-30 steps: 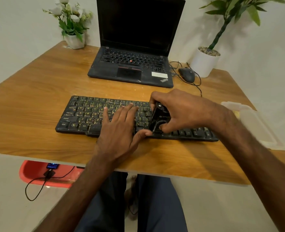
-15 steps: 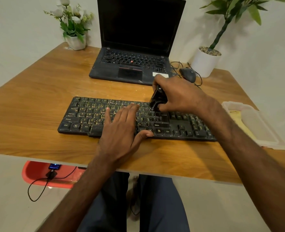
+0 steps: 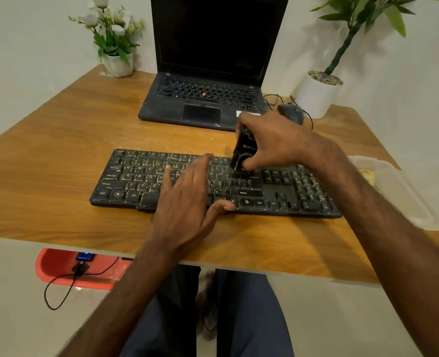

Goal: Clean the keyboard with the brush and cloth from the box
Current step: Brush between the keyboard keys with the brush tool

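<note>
Right hand [image 3: 277, 143] gripping black brush [image 3: 244, 155], tip down on keyboard [image 3: 135, 181] upper rows. Left hand [image 3: 187, 199] flat, fingers straight, pressing keys.

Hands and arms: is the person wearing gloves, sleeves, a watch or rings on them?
No. The left hand and right hand are bare, with no gloves, rings or watch showing. The left forearm and right forearm are bare too; no sleeve is in view.

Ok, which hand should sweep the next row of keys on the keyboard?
Right, probably. The right hand grips the brush, its tip down on the upper rows of the keyboard. The left hand lies flat on the middle keys, seemingly steadying them, and holds nothing.
</note>
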### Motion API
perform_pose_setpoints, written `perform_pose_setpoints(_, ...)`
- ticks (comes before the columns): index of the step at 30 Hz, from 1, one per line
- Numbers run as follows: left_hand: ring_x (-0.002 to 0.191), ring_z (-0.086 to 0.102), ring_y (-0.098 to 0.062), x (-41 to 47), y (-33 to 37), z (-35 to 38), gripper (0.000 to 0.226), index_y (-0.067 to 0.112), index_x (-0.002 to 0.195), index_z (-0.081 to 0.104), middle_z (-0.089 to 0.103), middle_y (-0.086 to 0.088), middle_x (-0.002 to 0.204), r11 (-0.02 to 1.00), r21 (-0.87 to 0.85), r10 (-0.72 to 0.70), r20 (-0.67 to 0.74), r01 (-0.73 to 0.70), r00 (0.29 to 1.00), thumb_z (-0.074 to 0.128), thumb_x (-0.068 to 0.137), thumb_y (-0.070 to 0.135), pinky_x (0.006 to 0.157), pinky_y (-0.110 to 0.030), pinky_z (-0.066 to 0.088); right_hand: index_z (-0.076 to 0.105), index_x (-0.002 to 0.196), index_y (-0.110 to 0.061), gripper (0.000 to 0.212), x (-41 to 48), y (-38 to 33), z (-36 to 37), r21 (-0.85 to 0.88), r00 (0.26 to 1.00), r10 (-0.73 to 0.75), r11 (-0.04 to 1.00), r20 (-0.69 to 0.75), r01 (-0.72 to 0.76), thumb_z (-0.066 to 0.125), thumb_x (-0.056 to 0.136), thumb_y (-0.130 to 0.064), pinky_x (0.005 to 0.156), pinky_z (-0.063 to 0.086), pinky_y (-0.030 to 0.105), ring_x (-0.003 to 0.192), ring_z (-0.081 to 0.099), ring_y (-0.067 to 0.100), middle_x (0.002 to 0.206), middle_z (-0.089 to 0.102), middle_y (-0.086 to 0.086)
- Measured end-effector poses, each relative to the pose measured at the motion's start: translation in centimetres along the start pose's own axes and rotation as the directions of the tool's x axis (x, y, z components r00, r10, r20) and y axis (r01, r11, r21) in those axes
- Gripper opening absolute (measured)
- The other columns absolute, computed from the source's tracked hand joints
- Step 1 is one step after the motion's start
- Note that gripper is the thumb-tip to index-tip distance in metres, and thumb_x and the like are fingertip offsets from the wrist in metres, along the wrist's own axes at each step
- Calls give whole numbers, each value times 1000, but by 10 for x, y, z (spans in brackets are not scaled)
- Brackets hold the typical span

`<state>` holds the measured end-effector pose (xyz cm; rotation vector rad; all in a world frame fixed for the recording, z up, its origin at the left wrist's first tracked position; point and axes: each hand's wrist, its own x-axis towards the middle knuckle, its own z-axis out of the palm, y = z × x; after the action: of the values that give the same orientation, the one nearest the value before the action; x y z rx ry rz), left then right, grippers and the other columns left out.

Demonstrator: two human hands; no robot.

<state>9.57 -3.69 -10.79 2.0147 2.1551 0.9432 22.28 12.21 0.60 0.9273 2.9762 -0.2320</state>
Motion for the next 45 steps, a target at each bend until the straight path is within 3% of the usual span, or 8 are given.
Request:
perform_pose_setpoints(4, 142, 39, -21, 0, 0, -1, 112, 5, 157, 13, 35, -13, 158, 999, -34, -3, -14, 3, 1000, 0, 81, 86, 119, -63, 12, 45, 114, -24, 56, -11, -20, -1, 81, 975, -84, 994, 204, 69, 82, 73, -36, 59, 40, 12, 78, 54, 0, 91, 53, -15)
perform_pose_setpoints(10, 143, 35, -19, -1, 0, -1, 108, 6, 157, 7, 29, -13, 160, 999, -43, 11, -39, -13, 999, 0, 82, 85, 120, -60, 13, 38, 127, -17, 73, -4, -13, -2, -4, 999, 39, 999, 18, -39, 82, 72, -37, 72, 52, 26, 95, 58, 18, 103, 54, -2)
perform_pose_setpoints(17, 145, 32, -19, 0, -1, -1, 111, 5, 157, 8, 30, -13, 160, 999, -38, 12, -39, -14, 999, 0, 82, 86, 120, -60, 12, 37, 116, -25, 64, -13, -30, 2, 81, 981, -103, 993, 165, 91, 83, 72, -35, 56, 43, 12, 80, 55, 2, 93, 50, -14)
perform_pose_setpoints(20, 144, 36, -21, 0, 0, 0, 111, 5, 157, 11, 34, -13, 158, 1000, -3, 4, -18, -5, 1000, 0, 82, 86, 120, -61, 13, 39, 119, -24, 66, -7, -15, -1, 42, 997, -11, 999, 79, 8, 82, 71, -37, 62, 41, 16, 87, 55, 8, 96, 52, -12)
perform_pose_setpoints(24, 143, 37, -21, 1, 1, 1, 111, 6, 156, 11, 35, -13, 157, 999, 26, -20, -1, 20, 1000, -1, 82, 87, 120, -62, 13, 35, 126, -22, 69, -7, -3, 6, -263, 992, 23, 963, -125, -56, 78, 75, -41, 72, 48, 32, 99, 58, 20, 112, 61, 3)
perform_pose_setpoints(32, 139, 44, -25, 1, -2, 4, 109, 3, 154, 23, 45, -15, 151, 998, 58, -12, 18, 11, 1000, 2, 84, 85, 119, -63, 15, 34, 112, -33, 63, -35, -29, 1, 37, 981, -99, 995, 167, 94, 82, 71, -36, 59, 45, 18, 80, 55, 1, 96, 55, -12)
perform_pose_setpoints(39, 138, 45, -25, 1, -1, 4, 103, 5, 153, 27, 47, -15, 149, 995, 94, -27, 23, 25, 999, 7, 87, 83, 120, -61, 15, 36, 121, -22, 65, -14, 12, 9, -194, 985, 49, 978, -163, -81, 80, 75, -35, 71, 55, 33, 97, 61, 23, 110, 62, 5)
perform_pose_setpoints(45, 137, 46, -26, 1, -1, 4, 103, 5, 151, 29, 49, -15, 148, 995, 97, -18, 16, 16, 1000, 7, 88, 83, 119, -61, 16, 40, 114, -26, 60, -29, -8, 1, 187, 978, -73, 982, 198, 35, 83, 72, -30, 56, 45, 15, 83, 58, 4, 98, 56, -11)
